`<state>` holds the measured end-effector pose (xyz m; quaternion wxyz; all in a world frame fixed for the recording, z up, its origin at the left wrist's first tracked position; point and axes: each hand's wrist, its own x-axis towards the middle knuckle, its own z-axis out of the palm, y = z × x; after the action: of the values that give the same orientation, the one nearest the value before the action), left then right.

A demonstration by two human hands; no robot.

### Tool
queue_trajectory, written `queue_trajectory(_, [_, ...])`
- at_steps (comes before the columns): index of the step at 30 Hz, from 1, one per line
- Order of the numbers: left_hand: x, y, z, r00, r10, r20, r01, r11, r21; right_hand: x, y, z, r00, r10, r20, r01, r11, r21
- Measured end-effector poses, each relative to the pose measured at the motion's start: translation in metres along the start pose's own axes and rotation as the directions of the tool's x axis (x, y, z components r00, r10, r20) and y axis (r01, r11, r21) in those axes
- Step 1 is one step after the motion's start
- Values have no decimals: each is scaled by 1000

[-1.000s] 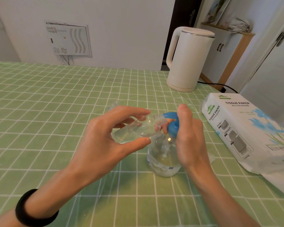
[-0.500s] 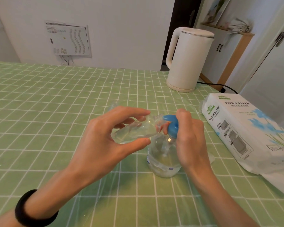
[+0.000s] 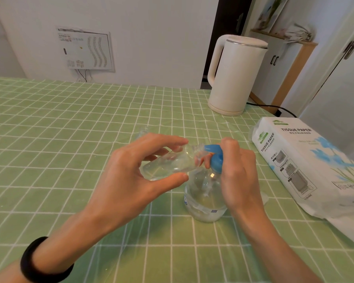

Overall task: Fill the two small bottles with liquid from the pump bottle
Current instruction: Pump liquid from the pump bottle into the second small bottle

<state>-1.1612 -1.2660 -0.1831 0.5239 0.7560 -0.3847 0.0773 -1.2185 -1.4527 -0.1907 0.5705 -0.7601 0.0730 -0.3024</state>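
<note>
- Now, barely anything has changed over the last second: the left hand (image 3: pixel 131 176) still pinches a small bottle (image 3: pixel 168 163), tilted, mouth at the blue pump (image 3: pixel 214 157).
- Right hand (image 3: pixel 239 170) stays curled over the pump, fingers pressed down.
- Pump bottle (image 3: pixel 204 198) stands on the table (image 3: pixel 59 129).
- Filling looks ongoing; second bottle unclear.
</note>
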Motion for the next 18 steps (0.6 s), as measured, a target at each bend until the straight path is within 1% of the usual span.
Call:
queue_trajectory(6, [0, -1, 0, 1000, 10, -2, -10, 1000, -2, -2, 1, 1, 999, 38, 2, -38, 999, 19])
queue_trajectory(10, [1, 0, 0, 1000, 11, -7, -12, 1000, -2, -1, -2, 0, 1000, 13, -4, -13, 1000, 25])
queue_trajectory(13, [1, 0, 0, 1000, 12, -5, -12, 1000, 8, -1, -3, -1, 999, -45, 1, 45, 999, -4])
queue_trajectory(15, [0, 0, 0, 1000, 10, -4, -10, 1000, 10, -1, -2, 0, 999, -53, 11, 54, 998, -13])
queue_trajectory(18, [0, 0, 0, 1000, 7, -3, -7, 1000, 6, -1, 3, 1, 1000, 2, 5, -2, 1000, 31])
